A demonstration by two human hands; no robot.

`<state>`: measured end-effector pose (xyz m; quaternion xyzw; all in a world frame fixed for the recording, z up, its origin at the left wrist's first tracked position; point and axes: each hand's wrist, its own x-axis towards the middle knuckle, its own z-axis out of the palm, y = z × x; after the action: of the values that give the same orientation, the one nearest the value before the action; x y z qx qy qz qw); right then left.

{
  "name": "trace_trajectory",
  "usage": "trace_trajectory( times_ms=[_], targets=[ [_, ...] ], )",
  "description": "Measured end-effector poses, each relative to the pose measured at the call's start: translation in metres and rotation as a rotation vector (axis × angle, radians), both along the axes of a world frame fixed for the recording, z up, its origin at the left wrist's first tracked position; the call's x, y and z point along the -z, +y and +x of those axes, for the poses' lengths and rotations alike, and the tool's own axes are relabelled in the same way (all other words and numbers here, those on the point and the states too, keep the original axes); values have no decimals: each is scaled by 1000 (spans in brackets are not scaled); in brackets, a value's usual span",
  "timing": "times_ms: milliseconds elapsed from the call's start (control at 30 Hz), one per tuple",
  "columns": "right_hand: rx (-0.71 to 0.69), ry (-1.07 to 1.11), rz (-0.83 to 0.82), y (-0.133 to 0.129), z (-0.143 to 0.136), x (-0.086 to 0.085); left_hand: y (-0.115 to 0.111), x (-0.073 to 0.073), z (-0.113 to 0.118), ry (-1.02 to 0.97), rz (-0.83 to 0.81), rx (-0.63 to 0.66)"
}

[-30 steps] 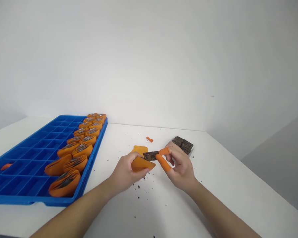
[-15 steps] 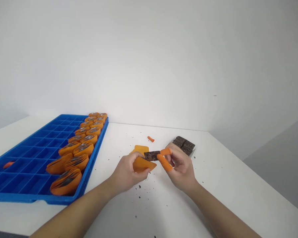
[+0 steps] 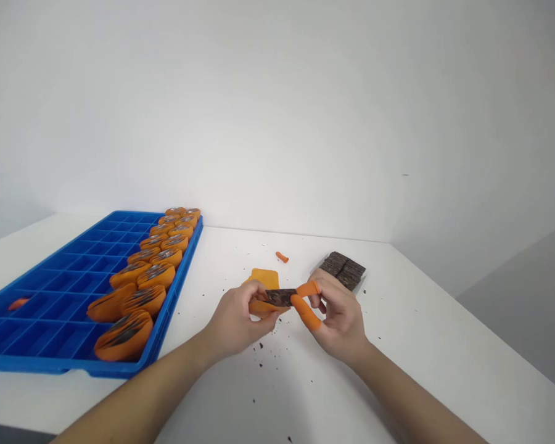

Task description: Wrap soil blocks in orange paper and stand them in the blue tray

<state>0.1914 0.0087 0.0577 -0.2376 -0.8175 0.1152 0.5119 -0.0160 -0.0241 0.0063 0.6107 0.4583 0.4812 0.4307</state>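
Note:
My left hand is closed on a small orange paper pouch, held between thumb and fingers. Orange finger cots cover the thumb and index finger of my right hand, which pinches the end of a thin dark brown flaky piece. That piece lies over the pouch's upper side, its left end by my left fingers; whether it is inside the pouch I cannot tell. Just behind my left hand, flat yellow-orange paper pieces lie on the table. A clear tray of dark brown slabs sits beyond my right hand.
At the left, a blue compartment tray carries several filled orange pouches along its right side, and a small orange item. A loose orange finger cot and dark crumbs lie on the white table. A wall stands behind.
The brown piece has shifted slightly left and down over the pouch. The pouch has tipped flatter, showing less of its orange face. Both hands stay nearly in place.

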Motion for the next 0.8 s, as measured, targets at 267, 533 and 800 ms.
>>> trace_trajectory(
  times_ms=[267,533,800],
  targets=[
    [22,29,-91,0,0,7,1,0,1,-41,-18,-1],
    [26,43,-126,0,-2,10,-1,-5,1,43,2,2],
    [36,40,-202,5,-5,14,-1,-7,-2,302,195,-66]
  ],
)
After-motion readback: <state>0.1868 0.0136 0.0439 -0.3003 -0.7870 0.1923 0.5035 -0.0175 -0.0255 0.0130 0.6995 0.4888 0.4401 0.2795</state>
